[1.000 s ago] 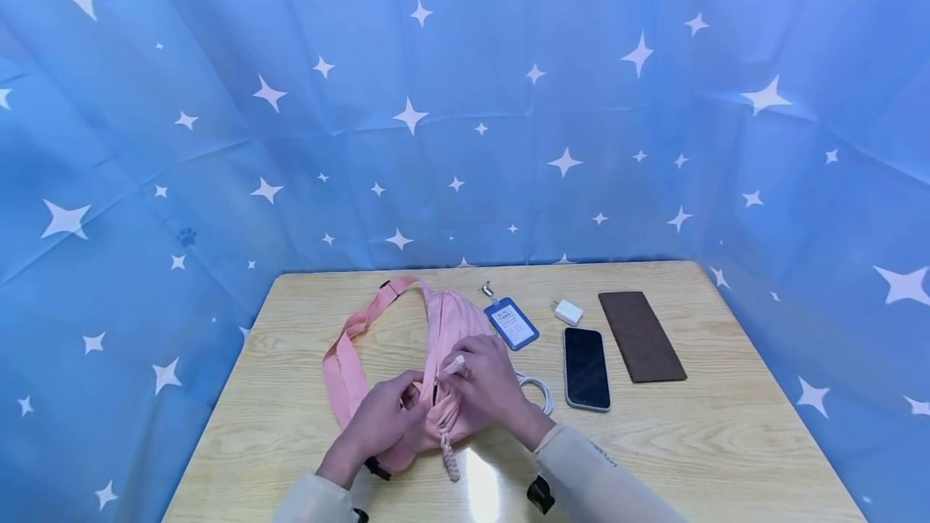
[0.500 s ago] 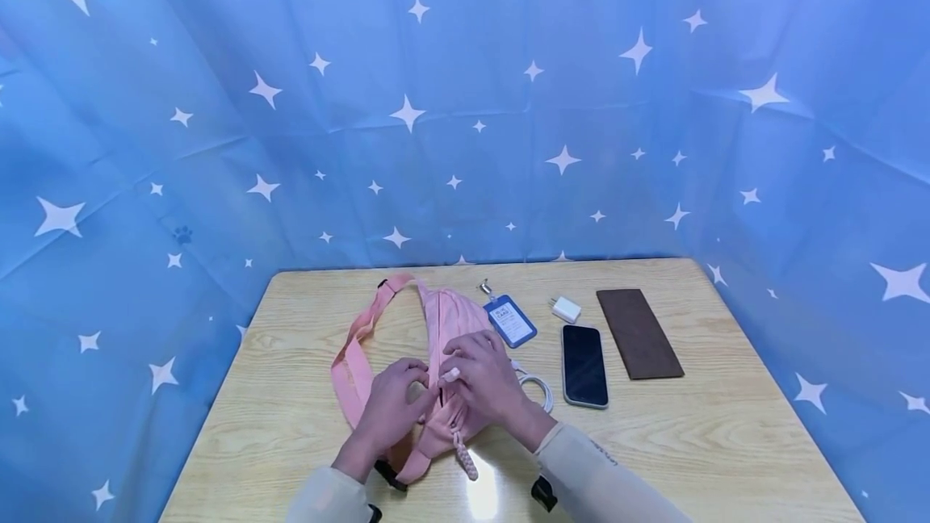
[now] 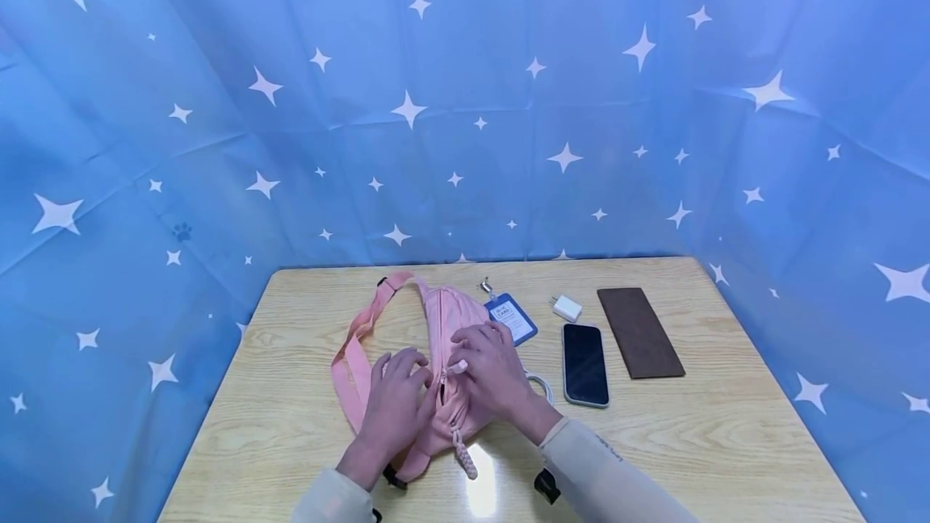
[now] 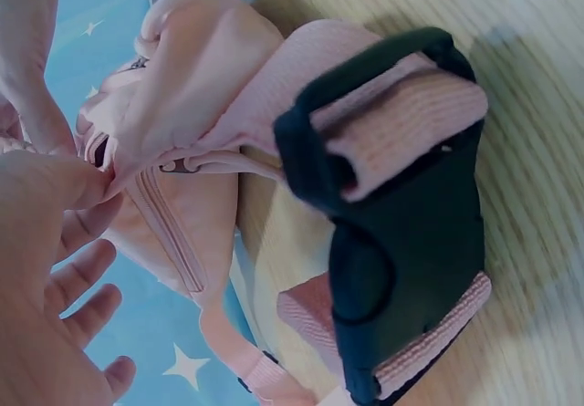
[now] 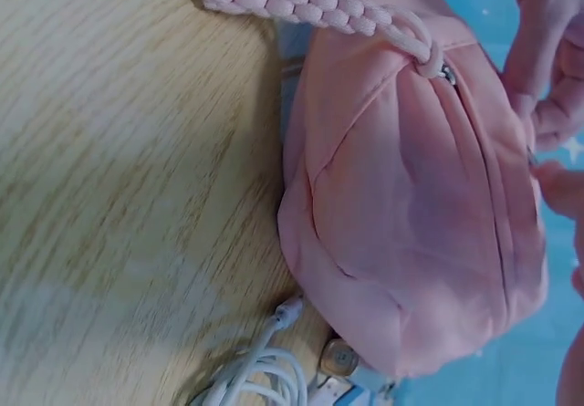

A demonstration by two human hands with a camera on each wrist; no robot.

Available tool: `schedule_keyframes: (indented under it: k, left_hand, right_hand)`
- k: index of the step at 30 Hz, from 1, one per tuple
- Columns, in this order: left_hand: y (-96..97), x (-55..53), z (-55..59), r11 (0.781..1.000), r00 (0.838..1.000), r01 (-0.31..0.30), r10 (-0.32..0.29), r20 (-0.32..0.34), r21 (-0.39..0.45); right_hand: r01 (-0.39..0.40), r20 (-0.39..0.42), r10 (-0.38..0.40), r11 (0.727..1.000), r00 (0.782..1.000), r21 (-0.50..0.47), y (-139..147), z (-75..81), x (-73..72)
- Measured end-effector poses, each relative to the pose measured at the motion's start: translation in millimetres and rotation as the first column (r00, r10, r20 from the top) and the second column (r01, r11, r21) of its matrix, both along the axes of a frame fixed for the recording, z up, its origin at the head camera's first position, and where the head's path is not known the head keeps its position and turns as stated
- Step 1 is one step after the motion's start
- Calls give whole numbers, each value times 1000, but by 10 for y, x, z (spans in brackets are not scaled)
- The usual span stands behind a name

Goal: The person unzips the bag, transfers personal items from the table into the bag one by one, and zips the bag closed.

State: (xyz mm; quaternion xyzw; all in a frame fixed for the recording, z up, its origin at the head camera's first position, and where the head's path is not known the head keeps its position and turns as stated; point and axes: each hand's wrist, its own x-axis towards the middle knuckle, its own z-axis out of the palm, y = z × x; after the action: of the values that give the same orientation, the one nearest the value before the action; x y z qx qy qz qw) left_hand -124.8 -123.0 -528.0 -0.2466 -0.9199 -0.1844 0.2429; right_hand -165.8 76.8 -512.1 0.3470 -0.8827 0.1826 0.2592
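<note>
A pink waist bag [image 3: 452,309] lies on the table, its long zipper running away from me. My left hand [image 3: 395,403] pinches the bag's fabric beside the near end of this zipper; in the left wrist view its thumb and forefinger meet on the cloth, the other fingers loose. My right hand [image 3: 496,370] pinches the pale zipper pull [image 3: 458,367], where a short dark gap shows in the zipper. A second, braided pull [image 5: 292,3] hangs from the front pocket's zipper. The black buckle [image 4: 411,251] lies at the bag's near end.
Right of the bag are a blue card holder [image 3: 513,318], a coiled white cable [image 5: 255,379], a white charger plug [image 3: 567,308], a black phone [image 3: 584,365] and a brown flat wallet-like case [image 3: 641,333]. A starred blue curtain [image 3: 465,103] hangs behind the table.
The bag's near end, with its buckle and braided pull, has shifted slightly right. My left hand has moved right and a little forward; my right hand still keeps the zipper pull.
</note>
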Motion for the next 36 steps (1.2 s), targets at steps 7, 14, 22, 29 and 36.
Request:
schedule_keyframes:
  k: [7, 14, 22, 29, 36]
  left_hand:
    - [-48, 15, 42, 998, 1000, -3, 2, -14, -68]
    - [-134, 43, 97, 999, 1000, -12, 13, 7, -47]
    - [-68, 9, 140, 988, 980, -157, 157, 118, -12]
    - [82, -156, 141, 974, 956, -223, 229, 182, -51]
    - [200, -190, 114, 985, 980, -172, 169, 110, 24]
  right_hand:
    - [92, -12, -93, 995, 996, -43, -42, 35, -79]
    - [78, 20, -77, 994, 997, -82, -151, 112, -130]
    - [36, -17, -38, 994, 999, -105, -180, 94, -131]
    - [8, -62, -16, 992, 998, -128, -149, 66, -136]
    - [28, -52, -35, 991, 998, -133, -117, 40, -117]
